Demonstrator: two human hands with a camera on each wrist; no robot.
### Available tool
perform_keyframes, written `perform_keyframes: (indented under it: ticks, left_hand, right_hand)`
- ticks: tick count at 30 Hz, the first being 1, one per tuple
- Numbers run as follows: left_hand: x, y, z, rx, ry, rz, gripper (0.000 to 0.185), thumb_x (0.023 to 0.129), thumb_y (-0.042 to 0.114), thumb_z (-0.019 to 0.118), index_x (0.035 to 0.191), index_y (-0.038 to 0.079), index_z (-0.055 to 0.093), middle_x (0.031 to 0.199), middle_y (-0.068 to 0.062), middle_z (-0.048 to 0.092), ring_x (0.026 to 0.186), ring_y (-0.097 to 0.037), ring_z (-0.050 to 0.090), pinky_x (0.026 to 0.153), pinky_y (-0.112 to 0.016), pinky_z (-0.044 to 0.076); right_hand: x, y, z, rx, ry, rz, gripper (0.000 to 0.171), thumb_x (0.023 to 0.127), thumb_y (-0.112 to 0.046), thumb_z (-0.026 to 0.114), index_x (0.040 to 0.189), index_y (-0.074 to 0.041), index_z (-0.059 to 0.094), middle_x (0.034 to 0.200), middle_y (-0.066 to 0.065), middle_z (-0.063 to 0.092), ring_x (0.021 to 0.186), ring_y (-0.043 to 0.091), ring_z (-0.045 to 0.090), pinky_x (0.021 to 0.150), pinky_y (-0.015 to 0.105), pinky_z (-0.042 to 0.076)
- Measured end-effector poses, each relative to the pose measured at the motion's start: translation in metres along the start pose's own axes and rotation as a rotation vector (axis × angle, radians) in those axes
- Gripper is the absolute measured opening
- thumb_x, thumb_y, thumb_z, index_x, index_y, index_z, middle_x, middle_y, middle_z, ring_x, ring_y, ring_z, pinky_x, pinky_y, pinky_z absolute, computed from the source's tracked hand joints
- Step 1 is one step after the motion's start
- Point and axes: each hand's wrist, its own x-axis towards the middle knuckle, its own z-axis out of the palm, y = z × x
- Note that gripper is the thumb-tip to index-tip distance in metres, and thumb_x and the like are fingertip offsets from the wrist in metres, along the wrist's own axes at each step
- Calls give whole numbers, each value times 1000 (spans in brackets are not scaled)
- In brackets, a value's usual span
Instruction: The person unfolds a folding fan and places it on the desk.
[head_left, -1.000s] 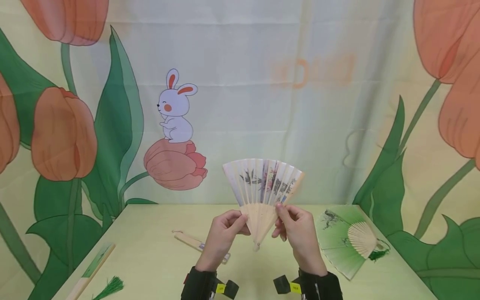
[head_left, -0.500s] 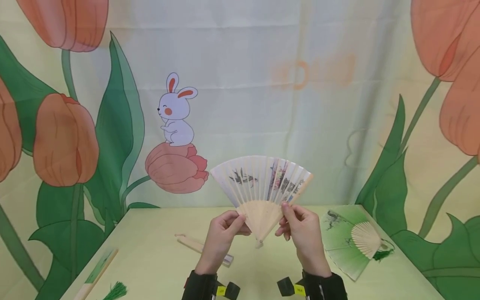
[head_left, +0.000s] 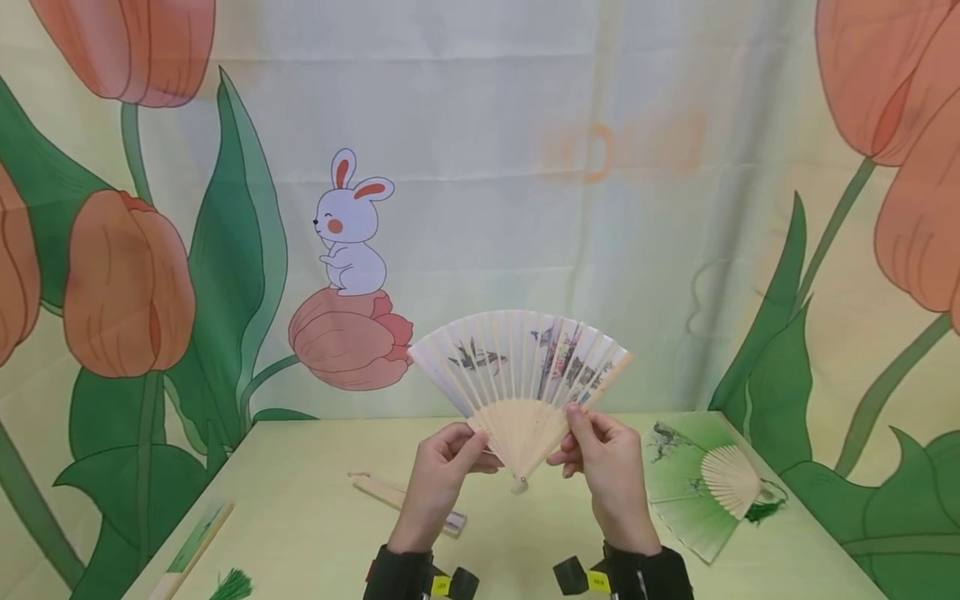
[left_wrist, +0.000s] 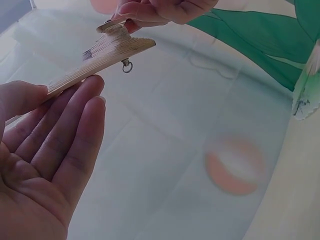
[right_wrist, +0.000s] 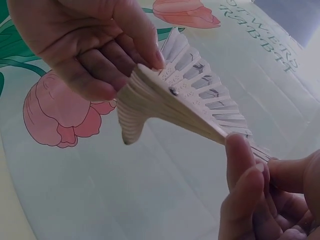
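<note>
Fan (head_left: 521, 367) first: it is held up above the desk (head_left: 315, 533), about half spread, its painted paper leaf facing away toward the backdrop and its wooden ribs meeting at the rivet low between the two hands. The left hand (head_left: 444, 475) pinches the left outer rib, thumb on one side and fingers laid straight along the other, as the left wrist view shows. The right hand (head_left: 606, 467) pinches the right outer rib between thumb and fingertips, the remaining fingers curled under.

Judging by this pose, the step in hand is spreading the leaf wider. To do it well, the grip belongs on the wood only, never on the paper, which could crease or tear at the folds. The two outer ribs should swing apart evenly about the rivet, in one flat plane, without twisting. Pressure should be light and steady; if a fold sticks, easing back is safer than forcing it.

On the desk, well apart from the hands, lie an open green fan (head_left: 697, 492) at the right, a shut fan (head_left: 405, 500) behind the left hand, and another shut one with a green tassel (head_left: 191, 546) at the left edge.
</note>
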Motion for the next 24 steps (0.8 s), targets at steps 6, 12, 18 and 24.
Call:
perform_keyframes:
  ticks: [6, 12, 18, 24]
  left_hand:
    - [-1, 0, -3, 1, 8, -17, 34, 96, 29, 64, 101, -5, 63, 90, -17, 72, 83, -28, 71, 81, -41, 57]
    - [-2, 1, -3, -12, 14, -6, 34, 96, 28, 64, 114, 0, 64, 97, -16, 71, 86, -29, 71, 82, -42, 56]
    - [-2, 2, -2, -3, 11, -15, 36, 96, 31, 64, 118, 3, 63, 99, -16, 70, 87, -29, 71, 83, -42, 56]
    - [-2, 2, -3, 3, 13, -15, 35, 96, 30, 64, 119, 3, 62, 101, -15, 70, 87, -29, 70, 82, -42, 56]
  right_hand:
    - [1, 2, 1, 26, 9, 5, 34, 98, -24, 61, 89, 8, 61, 67, 9, 60, 56, 21, 68, 45, 26, 51]
    - [4, 1, -1, 42, 50, -10, 36, 99, -26, 59, 93, 9, 61, 69, 9, 61, 58, 19, 68, 49, 27, 53]
    - [5, -1, -3, 61, 76, 7, 38, 99, -29, 59, 95, 8, 61, 71, 8, 61, 60, 19, 69, 51, 28, 55]
    - [5, 1, -2, 108, 122, -4, 39, 98, -30, 60, 94, 9, 60, 70, 7, 60, 61, 19, 69, 54, 29, 56]
